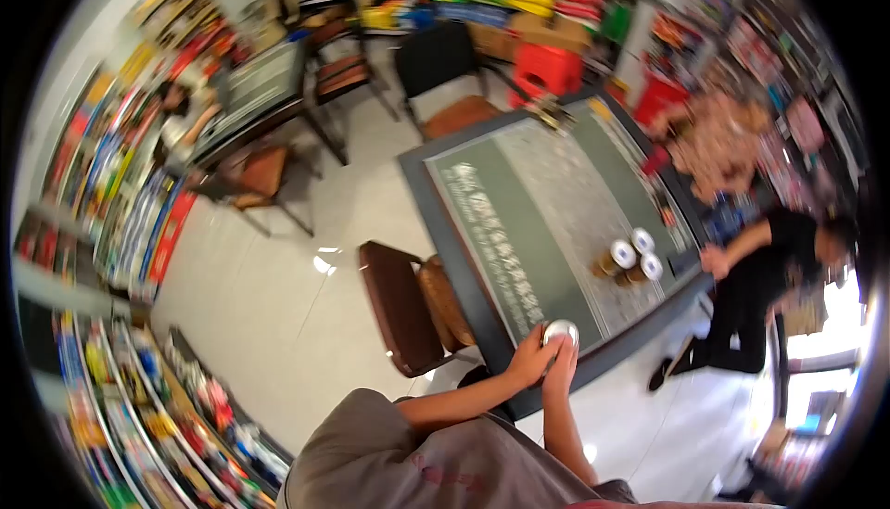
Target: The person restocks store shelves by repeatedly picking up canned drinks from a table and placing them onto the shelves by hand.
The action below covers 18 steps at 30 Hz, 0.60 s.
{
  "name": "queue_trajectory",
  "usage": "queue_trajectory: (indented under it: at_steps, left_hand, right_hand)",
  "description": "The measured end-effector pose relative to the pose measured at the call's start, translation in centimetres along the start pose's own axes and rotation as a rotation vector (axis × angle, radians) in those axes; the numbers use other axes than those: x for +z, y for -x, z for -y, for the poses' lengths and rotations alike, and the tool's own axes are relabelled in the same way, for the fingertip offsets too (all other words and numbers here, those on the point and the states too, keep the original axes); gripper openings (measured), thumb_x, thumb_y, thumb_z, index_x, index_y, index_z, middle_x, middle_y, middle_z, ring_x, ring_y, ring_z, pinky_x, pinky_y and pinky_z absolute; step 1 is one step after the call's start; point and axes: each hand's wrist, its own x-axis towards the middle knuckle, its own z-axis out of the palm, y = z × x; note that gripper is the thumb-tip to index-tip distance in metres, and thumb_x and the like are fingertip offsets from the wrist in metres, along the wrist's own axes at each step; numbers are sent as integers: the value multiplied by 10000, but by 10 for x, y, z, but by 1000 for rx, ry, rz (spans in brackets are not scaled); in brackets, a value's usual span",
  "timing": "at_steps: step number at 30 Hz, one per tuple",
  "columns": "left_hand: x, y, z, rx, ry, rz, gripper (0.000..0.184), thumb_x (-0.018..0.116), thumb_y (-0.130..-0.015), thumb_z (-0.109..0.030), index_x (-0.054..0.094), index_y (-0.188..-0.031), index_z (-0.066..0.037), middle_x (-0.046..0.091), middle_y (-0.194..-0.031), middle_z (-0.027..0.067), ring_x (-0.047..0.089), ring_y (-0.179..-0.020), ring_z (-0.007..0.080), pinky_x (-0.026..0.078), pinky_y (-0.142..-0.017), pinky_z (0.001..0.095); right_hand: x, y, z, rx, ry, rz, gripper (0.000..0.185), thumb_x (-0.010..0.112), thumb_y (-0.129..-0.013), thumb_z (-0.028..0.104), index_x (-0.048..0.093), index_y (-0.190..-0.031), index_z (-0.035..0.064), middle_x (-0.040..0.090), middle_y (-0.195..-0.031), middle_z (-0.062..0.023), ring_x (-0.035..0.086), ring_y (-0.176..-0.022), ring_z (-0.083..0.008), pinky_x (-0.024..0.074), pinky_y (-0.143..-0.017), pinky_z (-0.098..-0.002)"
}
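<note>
Both hands are together around a jar with a shiny round lid, over the near edge of the dark-framed table. My left hand wraps its left side, fingers closed. On the right side my right hand presses against it with closed fingers. The jar's body is mostly hidden by the hands. Beyond them, several jars with white lids and brown contents stand close together on the table's right part.
A brown chair stands left of the table, a black-backed chair behind it. A person in black is at the right edge. Another person sits at a second table. Full shelves line the walls; red stools stand behind.
</note>
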Motion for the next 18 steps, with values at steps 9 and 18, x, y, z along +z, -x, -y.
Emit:
queue_trajectory:
  at_steps: [9,18]
  left_hand:
    - [-226,254,7,406,65,-410,794,632,-980,-305,244,-1557,79,486,-1479,249,479,-1372,291,355,-1139,362]
    - [-289,529,112,188,167,-1127,781,575,-984,-426,325,-1521,84,524,-1449,255,519,-1341,343,404,-1105,389]
  right_hand:
    - [123,219,37,-326,186,958,664,573,-968,147,274,-1494,-127,477,-1424,-225,506,-1292,-284,394,-1101,-383]
    - [224,431,-9,-571,750,1838,705,683,-901,243,386,-1467,-55,499,-1342,-238,539,-1208,-364,437,-1034,-426]
